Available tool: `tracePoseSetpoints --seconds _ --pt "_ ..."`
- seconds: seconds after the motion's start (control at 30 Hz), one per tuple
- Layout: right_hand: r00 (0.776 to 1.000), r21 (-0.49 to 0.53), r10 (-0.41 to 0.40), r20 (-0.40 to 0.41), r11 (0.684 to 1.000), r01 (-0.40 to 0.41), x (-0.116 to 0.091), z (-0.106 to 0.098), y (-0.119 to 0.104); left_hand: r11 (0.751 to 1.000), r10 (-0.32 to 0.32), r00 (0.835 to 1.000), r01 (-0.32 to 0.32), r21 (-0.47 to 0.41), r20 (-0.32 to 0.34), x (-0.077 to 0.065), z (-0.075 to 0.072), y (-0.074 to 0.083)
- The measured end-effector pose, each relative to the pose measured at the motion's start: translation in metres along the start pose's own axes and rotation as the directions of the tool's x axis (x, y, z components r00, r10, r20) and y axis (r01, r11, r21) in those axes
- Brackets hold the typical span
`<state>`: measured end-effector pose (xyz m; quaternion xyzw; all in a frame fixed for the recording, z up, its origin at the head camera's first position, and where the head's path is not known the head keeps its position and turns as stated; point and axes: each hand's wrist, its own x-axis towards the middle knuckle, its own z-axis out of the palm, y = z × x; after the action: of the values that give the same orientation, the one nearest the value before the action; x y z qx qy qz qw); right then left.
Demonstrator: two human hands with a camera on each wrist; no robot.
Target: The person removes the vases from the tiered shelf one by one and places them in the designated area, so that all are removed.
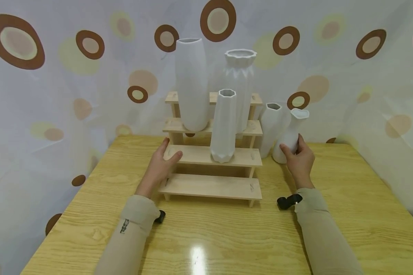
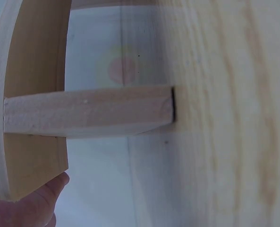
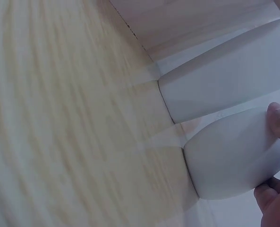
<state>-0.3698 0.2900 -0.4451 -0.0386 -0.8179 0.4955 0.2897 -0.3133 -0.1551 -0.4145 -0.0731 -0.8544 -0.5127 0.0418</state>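
Note:
A pale wooden tiered display stand (image 1: pixel 199 187) stands on the table. My left hand (image 1: pixel 161 162) holds the left end of its second board from the bottom, thumb over the top; in the left wrist view, fingers (image 2: pixel 31 205) show at the board's end. To the right of the stand, my right hand (image 1: pixel 300 160) grips a white vase with a flared, wavy rim (image 1: pixel 290 133), thumb on one side and fingers on the other. Its base rests on the tabletop in the right wrist view. Another white vase (image 1: pixel 270 128) stands between it and the stand.
Up on the stand are a tall smooth white vase (image 1: pixel 192 84), a white vase with a ruffled neck (image 1: pixel 241 84) and a faceted white vase (image 1: pixel 224 126). The wood-grain table (image 1: pixel 206 233) meets a backdrop (image 1: pixel 55 95) patterned with circles.

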Motion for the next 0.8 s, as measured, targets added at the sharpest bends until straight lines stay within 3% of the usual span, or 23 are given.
tracePoseSetpoints --seconds 0.57,0.8 --pt "0.998 -0.003 0.059 -0.019 0.998 -0.059 0.0 -0.007 -0.009 1.0 -0.007 1.0 0.007 0.0 -0.001 0.002 -0.001 0.0" --pt "0.992 0.001 0.127 -0.021 0.992 -0.127 -0.003 -0.014 -0.017 1.0 -0.01 1.0 0.01 -0.019 0.005 0.002 -0.001 -0.001"
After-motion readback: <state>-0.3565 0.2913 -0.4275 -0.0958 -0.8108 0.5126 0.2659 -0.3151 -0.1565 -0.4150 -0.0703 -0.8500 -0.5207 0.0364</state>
